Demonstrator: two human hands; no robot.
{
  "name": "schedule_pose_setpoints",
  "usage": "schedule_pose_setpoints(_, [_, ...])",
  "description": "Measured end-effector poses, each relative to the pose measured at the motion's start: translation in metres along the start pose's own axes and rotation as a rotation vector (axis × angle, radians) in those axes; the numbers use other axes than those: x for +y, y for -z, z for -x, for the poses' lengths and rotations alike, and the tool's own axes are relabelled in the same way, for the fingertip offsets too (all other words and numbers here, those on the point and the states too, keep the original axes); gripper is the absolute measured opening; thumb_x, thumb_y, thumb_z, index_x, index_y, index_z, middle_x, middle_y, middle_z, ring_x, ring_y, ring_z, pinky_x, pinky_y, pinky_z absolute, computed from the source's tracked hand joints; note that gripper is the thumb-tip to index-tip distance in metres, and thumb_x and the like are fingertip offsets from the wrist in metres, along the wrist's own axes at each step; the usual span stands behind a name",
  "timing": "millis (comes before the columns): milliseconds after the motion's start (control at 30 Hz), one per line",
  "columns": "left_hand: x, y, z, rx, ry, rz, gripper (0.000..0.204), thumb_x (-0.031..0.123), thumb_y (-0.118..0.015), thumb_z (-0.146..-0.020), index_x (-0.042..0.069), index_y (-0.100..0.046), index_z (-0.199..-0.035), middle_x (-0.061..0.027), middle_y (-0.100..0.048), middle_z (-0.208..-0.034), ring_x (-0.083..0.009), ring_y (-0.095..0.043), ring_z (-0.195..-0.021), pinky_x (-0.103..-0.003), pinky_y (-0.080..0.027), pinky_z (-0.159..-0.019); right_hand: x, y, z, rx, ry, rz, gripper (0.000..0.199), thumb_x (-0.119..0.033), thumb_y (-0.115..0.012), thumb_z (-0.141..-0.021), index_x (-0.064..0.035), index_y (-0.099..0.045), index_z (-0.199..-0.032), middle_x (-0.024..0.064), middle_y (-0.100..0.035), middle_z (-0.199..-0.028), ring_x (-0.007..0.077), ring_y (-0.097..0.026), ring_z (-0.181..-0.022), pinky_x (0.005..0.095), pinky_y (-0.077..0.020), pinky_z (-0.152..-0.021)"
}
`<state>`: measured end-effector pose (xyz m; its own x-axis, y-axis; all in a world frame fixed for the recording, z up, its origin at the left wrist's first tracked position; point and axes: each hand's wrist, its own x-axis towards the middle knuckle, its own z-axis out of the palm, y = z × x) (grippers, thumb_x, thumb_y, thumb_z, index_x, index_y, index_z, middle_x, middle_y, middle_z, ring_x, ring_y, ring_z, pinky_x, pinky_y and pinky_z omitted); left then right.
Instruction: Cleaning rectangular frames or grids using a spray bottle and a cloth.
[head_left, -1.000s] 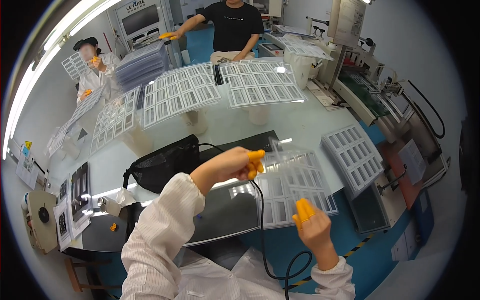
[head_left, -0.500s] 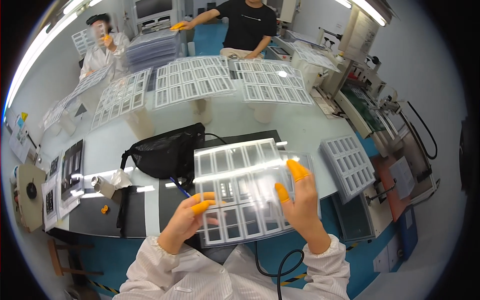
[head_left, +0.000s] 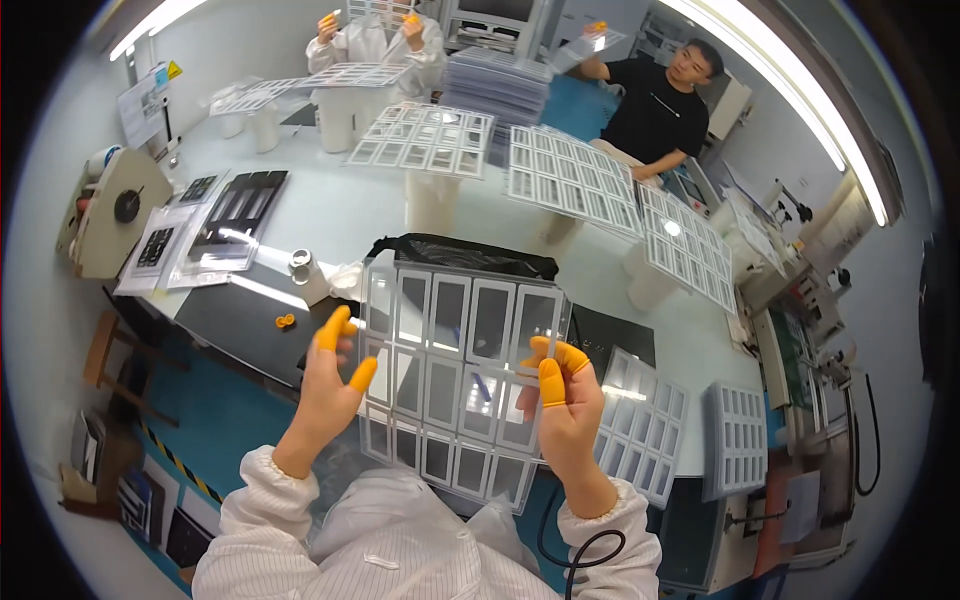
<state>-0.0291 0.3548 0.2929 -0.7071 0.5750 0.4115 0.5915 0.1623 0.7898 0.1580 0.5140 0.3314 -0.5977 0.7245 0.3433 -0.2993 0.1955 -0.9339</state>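
Observation:
A clear plastic sheet (head_left: 460, 362) with a grid of white rectangular frames is held up in front of me. My right hand (head_left: 568, 405), with orange finger cots, pinches its right edge between thumb and fingers. Beside the left edge, my left hand (head_left: 325, 390) has its thumb and fingers spread apart; its thumb tip is close to the edge, and I cannot tell whether it touches. A similar framed sheet (head_left: 645, 425) lies on the table to the right. Behind the held sheet, a black mesh bag (head_left: 480, 252) is partly covered.
Several framed sheets (head_left: 570, 178) rest on white cylindrical supports (head_left: 430, 200). A stack of sheets (head_left: 735, 440) stands at right. Orange finger cots (head_left: 286, 321), a metal can (head_left: 301, 264) and black panels (head_left: 238, 215) are at left. Two co-workers across the table (head_left: 660, 105) hold up sheets.
My view has swung left. My left hand has let go of the sheet's left side and opened; my right hand now pinches the right edge. The co-worker in black has raised a sheet.

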Motion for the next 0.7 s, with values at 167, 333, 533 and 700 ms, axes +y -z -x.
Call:
schedule_pose_setpoints(167, [0.069, 0.005, -0.016, 0.069, -0.519, -0.155, 0.03, 0.007, -0.061, -0.074, -0.003, -0.055, -0.102, -0.0142, -0.048, -0.102, -0.0291, -0.044, -0.095, -0.039, -0.037, -0.081, 0.004, -0.029, 0.018, -0.089, 0.012, 0.15, 0.019, -0.005, -0.046, -0.087, 0.0045, -0.051, -0.103, 0.0057, -0.06, -0.075, 0.002, -0.044, -0.051, 0.0143, -0.0371, -0.048])
schedule_pose_setpoints(333, [0.073, -0.018, -0.022, 0.116, -0.634, -0.236, 0.036, 0.006, -0.066, -0.066, -0.001, -0.058, -0.101, -0.0135, -0.051, -0.102, -0.0299, -0.045, -0.096, -0.038, -0.036, -0.081, 0.007, -0.047, 0.032, -0.122, -0.012, 0.192, 0.021, -0.005, -0.049, -0.086, 0.0058, -0.05, -0.104, 0.0047, -0.058, -0.071, 0.0038, -0.049, -0.051, 0.0152, -0.0386, -0.047])
schedule_pose_setpoints(533, [0.055, -0.023, -0.006, 0.068, -0.77, -0.39, 0.033, 0.011, -0.07, -0.06, -0.006, -0.062, -0.087, -0.0137, -0.059, -0.084, -0.0235, -0.049, -0.083, -0.033, -0.038, -0.068, 0.007, -0.043, 0.042, -0.117, -0.085, 0.23, 0.02, -0.005, -0.049, -0.086, 0.0057, -0.051, -0.102, 0.0049, -0.058, -0.068, 0.0055, -0.051, -0.05, 0.0155, -0.0392, -0.046])
schedule_pose_setpoints(700, [0.056, -0.013, -0.033, 0.042, -0.824, -0.295, 0.027, 0.01, -0.071, -0.057, -0.003, -0.064, -0.079, -0.0111, -0.058, -0.077, -0.0205, -0.049, -0.074, -0.031, -0.039, -0.064, 0.009, -0.043, 0.044, -0.133, -0.077, 0.283, 0.019, -0.003, -0.05, -0.084, 0.0064, -0.051, -0.101, 0.0069, -0.06, -0.073, 0.0068, -0.053, -0.05, 0.0166, -0.0412, -0.046])
